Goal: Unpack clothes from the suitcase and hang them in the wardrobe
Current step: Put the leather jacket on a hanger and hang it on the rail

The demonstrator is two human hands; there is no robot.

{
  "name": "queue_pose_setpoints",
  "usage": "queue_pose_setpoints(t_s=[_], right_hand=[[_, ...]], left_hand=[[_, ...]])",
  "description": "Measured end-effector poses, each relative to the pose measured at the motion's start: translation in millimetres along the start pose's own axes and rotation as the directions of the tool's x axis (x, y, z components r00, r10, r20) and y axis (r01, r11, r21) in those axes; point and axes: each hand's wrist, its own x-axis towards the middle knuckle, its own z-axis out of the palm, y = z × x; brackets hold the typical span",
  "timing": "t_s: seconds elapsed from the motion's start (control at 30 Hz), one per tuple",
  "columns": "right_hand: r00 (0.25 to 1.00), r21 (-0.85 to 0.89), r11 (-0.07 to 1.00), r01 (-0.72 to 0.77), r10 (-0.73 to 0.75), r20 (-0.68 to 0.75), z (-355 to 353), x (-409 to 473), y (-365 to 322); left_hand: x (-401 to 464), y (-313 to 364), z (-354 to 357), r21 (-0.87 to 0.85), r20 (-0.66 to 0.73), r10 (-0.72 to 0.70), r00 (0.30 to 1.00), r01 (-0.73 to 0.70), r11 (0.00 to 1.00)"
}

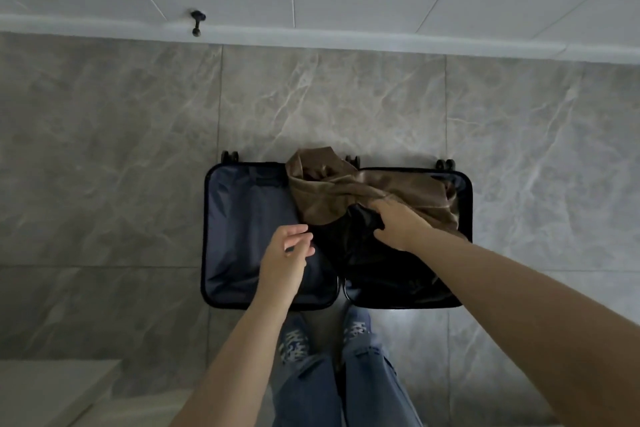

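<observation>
While the suitcase (337, 236) lies open flat on the floor (121, 149), the right hand (398, 224) grips dark cloth (353, 246) in its right half, under a brown garment (349, 187). Left hand (285, 253) hovers over the left half, fingers loosely curled, holding nothing.

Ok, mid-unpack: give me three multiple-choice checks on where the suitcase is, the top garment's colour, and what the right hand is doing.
1. The suitcase lies:
A on a bed
B on the tiled floor
C on a shelf

2. The top garment is:
A brown
B white
C red

3. The right hand:
A hangs idle
B holds a hanger
C grips black cloth

Answers:
B, grey tiles surround its open halves.
A, brown fabric is draped across the top.
C, its fingers curl into the dark fabric.
</observation>
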Motion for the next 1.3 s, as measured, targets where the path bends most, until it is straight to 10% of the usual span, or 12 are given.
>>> queue_pose_setpoints(t_s=[0.63, 0.9, 1.1, 1.3], right_hand=[[0.996, -0.447, 0.891, 0.075, -0.048, 0.072, 73.5, 181.2, -10.8], [0.986, -0.025, 0.987, 0.158, -0.159, -0.059, 64.6, 112.4, -19.4], [0.942, 0.373, 0.892, -0.256, 0.317, -0.112, 70.6, 37.2, -39.6], [0.888, 0.592, 0.757, -0.277, 0.437, -0.144, 57.7, -55.3, -27.6]], left_hand=[[91.6, -129.6, -1.9, -0.010, -0.006, -0.149, 0.989, 0.149, 0.989], [72.5, -97.3, -7.1, 0.035, 0.020, -0.179, 0.984, 0.178, 0.983], [49.6, -48.1, -11.1, 0.060, 0.042, -0.132, 0.990, 0.130, 0.990], [-2.2, -1.1, -6.1, 0.128, 0.086, -0.149, 0.985, 0.137, 0.982]])
